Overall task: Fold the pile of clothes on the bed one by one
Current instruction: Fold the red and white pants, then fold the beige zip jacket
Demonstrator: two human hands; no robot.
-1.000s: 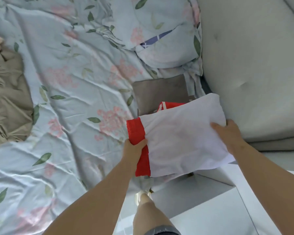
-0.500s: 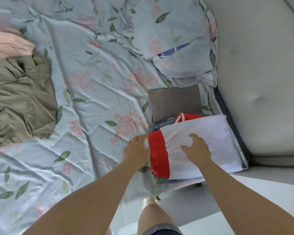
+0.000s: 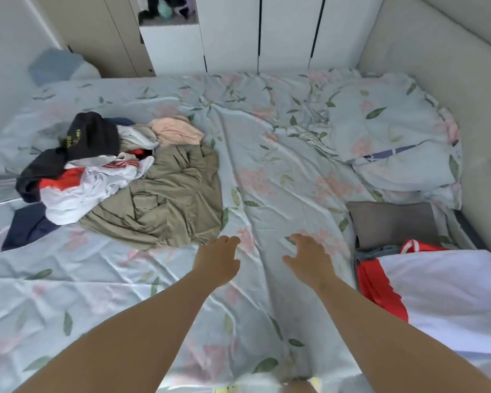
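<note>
Both hands are empty right now. The left hand (image 3: 217, 260) and the right hand (image 3: 309, 262) hover over the floral sheet of the bed (image 3: 267, 165), fingers loose and spread, gripping nothing. The pile of unfolded clothes (image 3: 119, 177) sits off to the left, well apart from the folded stuff on the right, where a white-and-red folded top (image 3: 442, 293) lies in front of a grey folded piece (image 3: 391, 222).

So the step in hand looks like picking the next garment. My take: go for the olive garment (image 3: 167, 202), since it's the nearest bit of the pile and the left hand is just beside its edge. It's bulky and crumpled, so I'd take it by a seam or collar with both hands, not a random fistful. Lift it clear so the white-and-red shirt (image 3: 88, 188) lying against it doesn't drag along, then shake it out flat on the open sheet between the pile and the folded things. The pink piece (image 3: 176, 131) and the dark garment (image 3: 94, 134) further away can wait.
</note>
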